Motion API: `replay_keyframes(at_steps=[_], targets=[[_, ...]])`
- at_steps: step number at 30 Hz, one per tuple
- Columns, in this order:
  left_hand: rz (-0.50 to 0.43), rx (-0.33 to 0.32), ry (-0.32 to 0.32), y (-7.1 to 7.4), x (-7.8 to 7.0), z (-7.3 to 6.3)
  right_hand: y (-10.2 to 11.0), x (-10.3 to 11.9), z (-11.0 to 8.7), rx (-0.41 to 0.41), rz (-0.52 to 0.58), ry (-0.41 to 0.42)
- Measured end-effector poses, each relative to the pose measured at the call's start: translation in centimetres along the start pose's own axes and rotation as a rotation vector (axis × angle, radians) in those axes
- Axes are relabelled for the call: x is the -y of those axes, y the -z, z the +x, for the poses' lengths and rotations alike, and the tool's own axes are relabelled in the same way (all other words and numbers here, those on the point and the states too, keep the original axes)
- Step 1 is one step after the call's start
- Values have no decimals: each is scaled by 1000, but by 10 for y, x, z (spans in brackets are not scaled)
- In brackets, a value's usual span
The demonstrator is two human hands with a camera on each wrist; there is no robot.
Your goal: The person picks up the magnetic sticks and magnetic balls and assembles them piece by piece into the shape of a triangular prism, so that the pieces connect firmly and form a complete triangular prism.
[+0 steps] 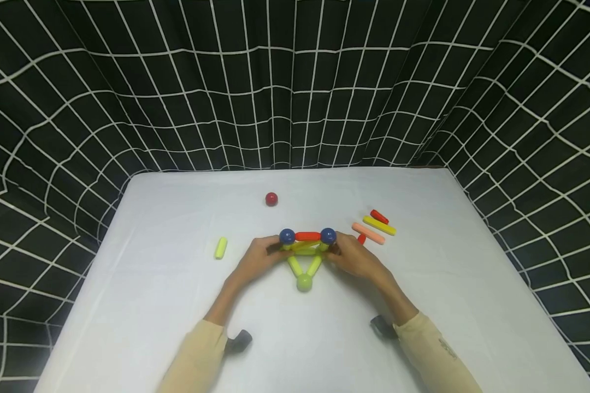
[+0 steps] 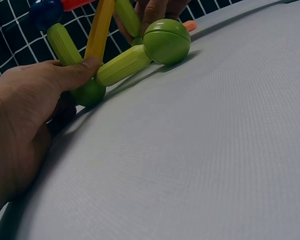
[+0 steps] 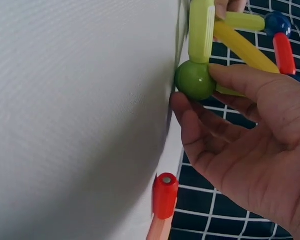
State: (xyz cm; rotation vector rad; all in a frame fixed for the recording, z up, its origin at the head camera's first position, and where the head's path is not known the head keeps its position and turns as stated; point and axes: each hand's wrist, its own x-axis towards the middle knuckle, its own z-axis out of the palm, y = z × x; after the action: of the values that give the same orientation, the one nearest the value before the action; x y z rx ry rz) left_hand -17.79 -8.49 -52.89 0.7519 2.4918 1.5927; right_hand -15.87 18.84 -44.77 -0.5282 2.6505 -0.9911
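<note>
A frame of magnetic rods and balls stands on the table between my hands. Its base is a triangle of light green rods, with a green ball [image 1: 304,282] at the near corner. Two blue balls, one of them the left blue ball [image 1: 287,236], are joined at the top by a red rod [image 1: 307,236]. A yellow rod [image 3: 247,47] runs diagonally beneath. My left hand [image 1: 255,261] grips the left base corner, thumb against the rods above its green ball [image 2: 89,94]. My right hand [image 1: 358,257] pinches the right corner's green ball [image 3: 195,80] between thumb and fingers.
A dark red ball [image 1: 271,199] lies behind the frame, and a light green rod [image 1: 220,248] to the left. On the right are a pink rod [image 1: 368,233], a yellow rod [image 1: 379,225] and red rods, one red rod [image 3: 166,196] near my right hand. Grid-patterned curtains [image 1: 275,82] surround the white table [image 1: 177,207].
</note>
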Motion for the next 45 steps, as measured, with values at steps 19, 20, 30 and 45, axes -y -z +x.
replay_keyframes(at_steps=[19,20,30,45], targets=[[17,15,12,-1,-4,1,36,-20,-11,-15,-358,-302],[14,16,7,-1,-4,1,35,-20,-12,1,-354,-299],[9,15,-54,-1,-5,0,38,10,-38,72,-72,-111],[43,-2,-82,-2,-4,1,-20,46,-30,69,81,241]])
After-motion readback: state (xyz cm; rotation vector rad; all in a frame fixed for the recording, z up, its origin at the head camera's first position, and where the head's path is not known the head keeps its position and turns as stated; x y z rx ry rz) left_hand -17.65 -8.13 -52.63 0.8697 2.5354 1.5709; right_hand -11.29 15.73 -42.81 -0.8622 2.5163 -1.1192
